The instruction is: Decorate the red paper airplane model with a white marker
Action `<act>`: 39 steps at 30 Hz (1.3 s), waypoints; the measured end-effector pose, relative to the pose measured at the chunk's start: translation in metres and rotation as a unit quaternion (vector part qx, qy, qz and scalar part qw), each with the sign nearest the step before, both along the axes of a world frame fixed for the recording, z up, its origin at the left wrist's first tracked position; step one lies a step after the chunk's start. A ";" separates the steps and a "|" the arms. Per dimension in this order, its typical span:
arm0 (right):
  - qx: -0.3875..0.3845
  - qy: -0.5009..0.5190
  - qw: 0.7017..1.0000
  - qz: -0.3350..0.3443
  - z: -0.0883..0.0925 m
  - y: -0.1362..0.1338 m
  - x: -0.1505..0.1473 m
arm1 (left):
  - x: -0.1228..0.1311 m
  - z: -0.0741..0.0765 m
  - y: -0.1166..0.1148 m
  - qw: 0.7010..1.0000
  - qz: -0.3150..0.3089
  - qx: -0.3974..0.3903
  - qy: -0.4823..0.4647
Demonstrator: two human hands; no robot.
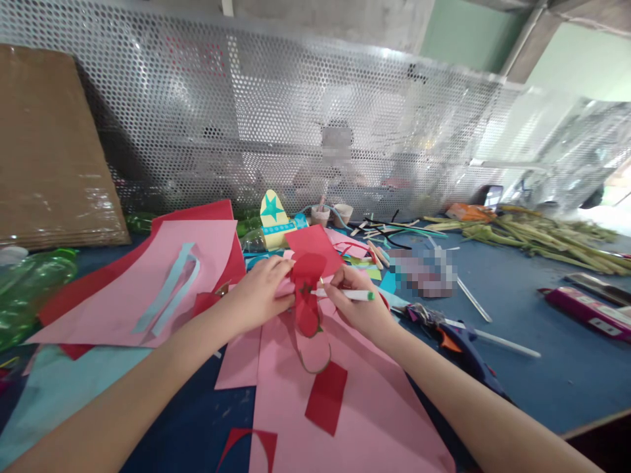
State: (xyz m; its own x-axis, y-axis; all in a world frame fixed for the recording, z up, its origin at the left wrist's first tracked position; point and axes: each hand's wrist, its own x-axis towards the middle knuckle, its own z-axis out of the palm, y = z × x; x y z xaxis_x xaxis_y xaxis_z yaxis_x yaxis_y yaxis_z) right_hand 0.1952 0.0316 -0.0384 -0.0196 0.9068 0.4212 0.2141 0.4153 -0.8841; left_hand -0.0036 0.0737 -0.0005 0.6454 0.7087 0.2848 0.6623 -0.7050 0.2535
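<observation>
My right hand (359,302) grips a white marker (348,295) with a green end, its tip pointing left at a dark star-shaped outline on a narrow red paper piece (308,318). From the other side, my left hand (263,292) pinches the red paper piece by its left edge; some fingertips are hidden. Beneath it shows a pink paper piece (315,351) with a rounded, dark-edged end. A large pink sheet (374,407) lies under both hands, bearing a small red scrap (327,397). Just behind the hands rises a red paper sheet (313,244).
A blue glue gun (468,355) lies right of my right arm, near white glue sticks (507,343). Left are pink sheets with light-blue strips (165,289) and a green bottle (34,289). A star-decorated paper craft (273,220) stands behind. Dry stalks (532,236) lie far right.
</observation>
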 end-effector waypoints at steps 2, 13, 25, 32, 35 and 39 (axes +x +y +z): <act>-0.001 -0.005 1.000 -0.002 0.000 0.000 0.000 | 0.000 0.000 0.000 1.000 0.002 -0.001 0.000; 0.009 -0.009 1.000 0.000 -0.002 0.002 0.000 | -0.001 -0.001 0.000 1.000 -0.013 0.016 -0.007; 0.016 0.004 1.000 0.007 -0.002 0.001 0.000 | 0.000 0.000 0.000 1.000 -0.006 0.009 -0.001; 0.012 -0.004 1.000 0.000 -0.005 0.003 0.001 | 0.000 0.001 -0.001 1.000 0.001 0.002 0.002; 0.004 -0.004 1.000 0.003 -0.005 0.003 0.001 | 0.000 0.000 0.000 1.000 -0.002 0.005 -0.001; 0.003 -0.005 1.000 0.001 -0.003 0.002 0.000 | -0.001 -0.001 0.001 1.000 -0.009 0.016 -0.008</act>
State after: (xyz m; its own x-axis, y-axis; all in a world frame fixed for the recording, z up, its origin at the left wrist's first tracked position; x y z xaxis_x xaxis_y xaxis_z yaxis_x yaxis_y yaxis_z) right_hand 0.1952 0.0332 -0.0414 -0.0249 0.9045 0.4258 0.2218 0.4204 -0.8798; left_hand -0.0042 0.0742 -0.0016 0.6529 0.6879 0.3172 0.6464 -0.7242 0.2402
